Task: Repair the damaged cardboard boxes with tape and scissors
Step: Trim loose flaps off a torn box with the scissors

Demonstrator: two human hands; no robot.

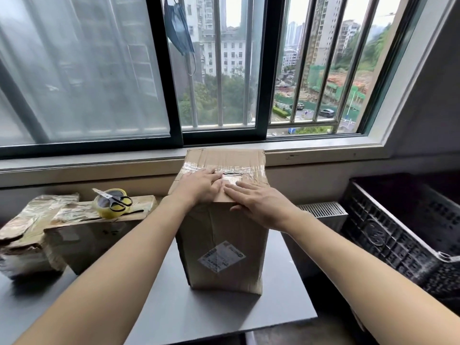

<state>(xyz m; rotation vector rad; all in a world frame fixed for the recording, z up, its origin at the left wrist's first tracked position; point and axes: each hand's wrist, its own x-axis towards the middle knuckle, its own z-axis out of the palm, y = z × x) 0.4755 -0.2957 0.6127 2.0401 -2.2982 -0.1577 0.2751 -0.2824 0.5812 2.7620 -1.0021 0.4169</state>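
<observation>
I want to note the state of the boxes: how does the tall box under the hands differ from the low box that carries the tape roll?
The tall box stands upright on the table; the low box lies flat. Both hands, left hand and right hand, press the tall box's top; the low box carries the tape roll and scissors. Both are worn brown cardboard.

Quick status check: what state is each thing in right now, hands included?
Tall cardboard box: upright on the table, top flaps closed, clear tape across the seam.
Left hand: flat, pressing the tape.
Right hand: flat on the box top.
Tape roll: idle on the low box.
Scissors: closed, lying on the roll.
Black crate: open-topped.
Window: slid partly open.
</observation>
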